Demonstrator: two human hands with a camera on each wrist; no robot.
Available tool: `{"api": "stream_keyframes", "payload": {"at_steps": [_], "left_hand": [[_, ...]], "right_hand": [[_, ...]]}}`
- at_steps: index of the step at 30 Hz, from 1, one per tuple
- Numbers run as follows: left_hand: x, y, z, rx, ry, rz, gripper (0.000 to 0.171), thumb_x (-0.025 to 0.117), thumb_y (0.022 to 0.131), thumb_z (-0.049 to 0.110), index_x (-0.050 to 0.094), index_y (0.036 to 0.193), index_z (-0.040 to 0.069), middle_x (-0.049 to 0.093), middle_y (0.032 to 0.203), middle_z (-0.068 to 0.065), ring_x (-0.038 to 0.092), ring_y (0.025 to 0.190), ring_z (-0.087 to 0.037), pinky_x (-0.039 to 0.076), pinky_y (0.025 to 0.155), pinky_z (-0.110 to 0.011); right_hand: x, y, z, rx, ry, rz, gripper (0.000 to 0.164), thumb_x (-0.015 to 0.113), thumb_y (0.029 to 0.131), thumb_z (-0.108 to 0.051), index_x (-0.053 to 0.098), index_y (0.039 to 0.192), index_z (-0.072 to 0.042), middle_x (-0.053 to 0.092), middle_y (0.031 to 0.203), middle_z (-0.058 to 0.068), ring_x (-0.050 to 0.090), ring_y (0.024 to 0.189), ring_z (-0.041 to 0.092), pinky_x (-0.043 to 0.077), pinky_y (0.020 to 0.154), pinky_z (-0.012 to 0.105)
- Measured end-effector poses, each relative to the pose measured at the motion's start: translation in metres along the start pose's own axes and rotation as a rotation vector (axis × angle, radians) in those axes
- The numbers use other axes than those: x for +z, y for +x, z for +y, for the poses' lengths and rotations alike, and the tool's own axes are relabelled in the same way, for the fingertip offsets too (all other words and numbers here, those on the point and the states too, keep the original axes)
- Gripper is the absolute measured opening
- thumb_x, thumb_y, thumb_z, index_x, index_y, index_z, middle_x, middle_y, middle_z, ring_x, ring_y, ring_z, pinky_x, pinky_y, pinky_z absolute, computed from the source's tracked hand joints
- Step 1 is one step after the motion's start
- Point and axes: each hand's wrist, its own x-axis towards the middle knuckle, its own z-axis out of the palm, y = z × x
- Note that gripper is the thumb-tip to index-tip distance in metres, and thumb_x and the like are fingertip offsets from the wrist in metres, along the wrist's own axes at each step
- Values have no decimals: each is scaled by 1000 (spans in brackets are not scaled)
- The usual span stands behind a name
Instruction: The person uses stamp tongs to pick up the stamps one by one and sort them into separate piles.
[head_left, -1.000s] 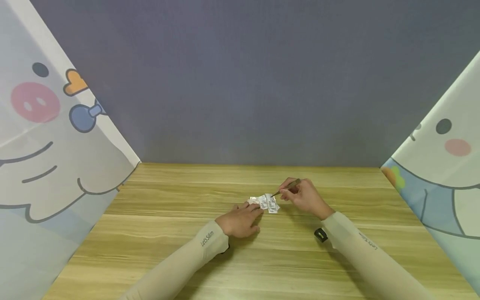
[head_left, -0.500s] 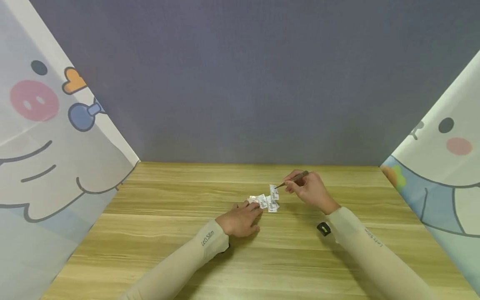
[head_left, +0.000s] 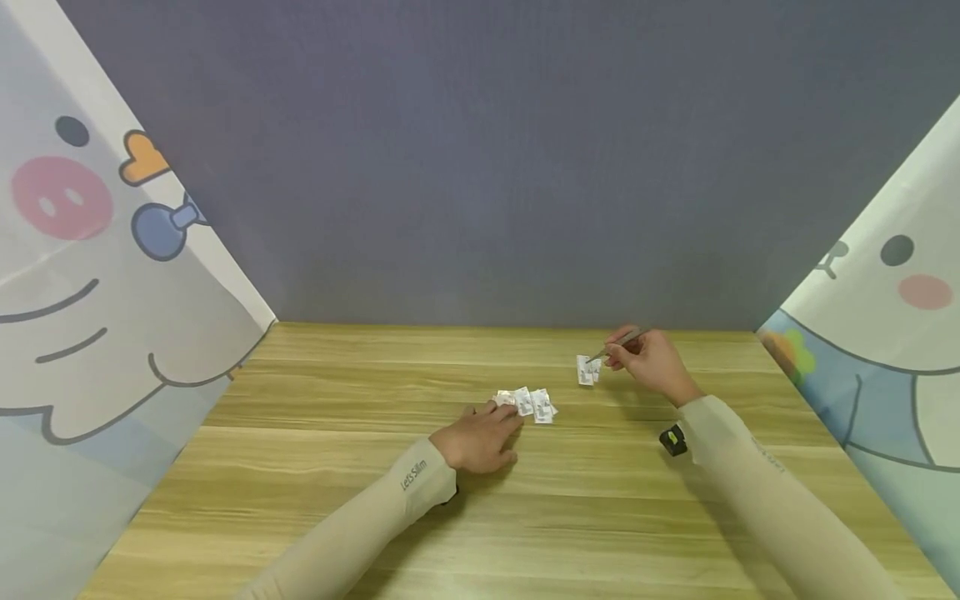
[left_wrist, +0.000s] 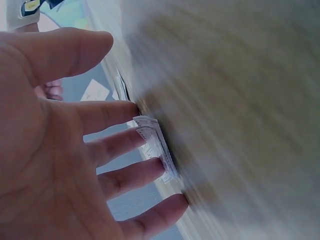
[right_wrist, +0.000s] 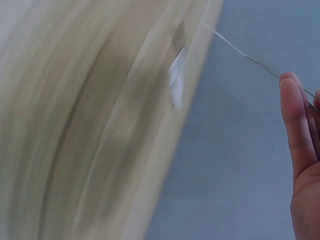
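My left hand (head_left: 480, 439) lies on the table with its fingers extended, fingertips against a row of small white printed slips (head_left: 542, 406). In the left wrist view, the fingers touch the overlapping slips (left_wrist: 159, 145) at their edge. My right hand (head_left: 654, 364) pinches brown tweezers (head_left: 621, 340), seen as a thin line in the right wrist view. Near the tweezers' tip are two overlapping white slips (head_left: 585, 370), away from the row. In the right wrist view, a white slip (right_wrist: 176, 82) appears apart from the tip (right_wrist: 210, 27); whether the tweezers grip one I cannot tell.
The wood-grain table (head_left: 360, 517) ends at a dark grey panel (head_left: 480, 167) behind. Printed cartoon panels (head_left: 75, 333) flank both sides. A black device (head_left: 672, 440) sits at the right wrist.
My right hand has moved right and back with the tweezers, and a white slip has travelled from the row to the back right. The left hand stays in place.
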Motion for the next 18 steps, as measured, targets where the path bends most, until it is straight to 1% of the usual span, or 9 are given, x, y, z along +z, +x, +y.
{"api": "stream_keyframes", "payload": {"at_steps": [3, 5, 10, 14, 18], "left_hand": [[0, 1, 0, 1, 10, 1, 62, 51, 96, 43, 32, 148, 17, 24, 153, -2, 20, 139, -27, 23, 107, -56], [0, 1, 1, -1, 13, 0, 62, 51, 95, 43, 32, 148, 17, 24, 153, -2, 20, 139, -27, 23, 107, -56], [0, 1, 1, -6, 2, -1, 63, 52, 95, 43, 32, 149, 17, 24, 153, -1, 20, 140, -27, 23, 107, -56], [0, 1, 2, -7, 2, -1, 63, 52, 95, 43, 32, 149, 17, 24, 153, -1, 19, 140, -26, 23, 107, -56], [-1, 1, 2, -7, -2, -2, 63, 52, 95, 42, 32, 149, 16, 24, 153, -1, 19, 140, -26, 23, 107, -56]], "right_hand": [[-7, 3, 12, 34, 12, 5, 17, 61, 93, -7, 62, 96, 9, 66, 83, 22, 65, 74, 43, 55, 64, 46], [-11, 5, 18, 62, 11, 3, 18, 59, 93, -7, 61, 97, 11, 66, 84, 24, 65, 75, 43, 55, 64, 44], [-13, 5, 28, 110, -17, -3, 19, 59, 94, -5, 60, 99, 13, 65, 87, 26, 66, 77, 41, 56, 65, 43], [-13, 6, 35, 111, -18, 2, 17, 58, 93, -3, 60, 99, 14, 64, 88, 28, 66, 76, 41, 56, 64, 43], [-16, 4, 37, 115, -51, 17, 19, 59, 94, -7, 61, 98, 11, 65, 87, 25, 66, 76, 38, 56, 65, 43]]}}
